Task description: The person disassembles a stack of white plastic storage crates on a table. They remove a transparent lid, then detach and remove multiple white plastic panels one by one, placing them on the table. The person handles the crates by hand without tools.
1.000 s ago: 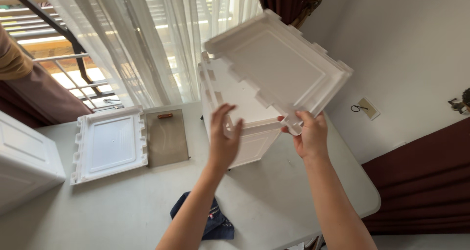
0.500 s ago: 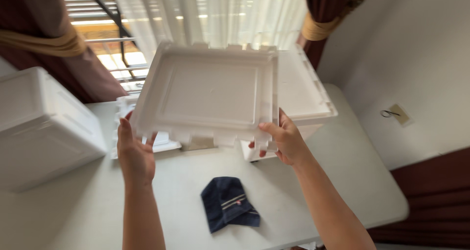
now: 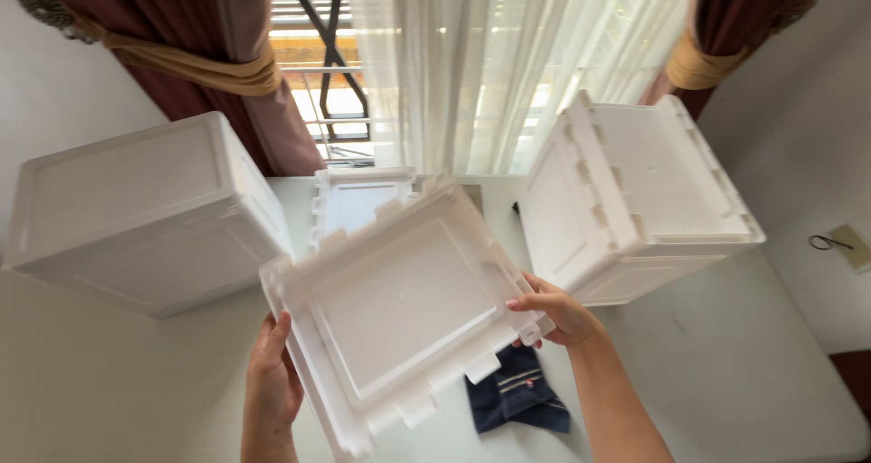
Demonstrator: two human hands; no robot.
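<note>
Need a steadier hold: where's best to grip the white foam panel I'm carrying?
Grip the foam panel by its two opposite raised rims, between the notched tabs, from both sides as the left hand and right hand do. It's broad and tilted; the tabs look fragile.

White foam panel point(image 3: 399, 304), rectangular, with raised rim, shallow recessed middle and notched tabs along its edges. Held above the table, tilted, recessed face up toward the camera, left corner low and near, right edge higher. Gripped at its near-left edge and at its right edge.
</note>
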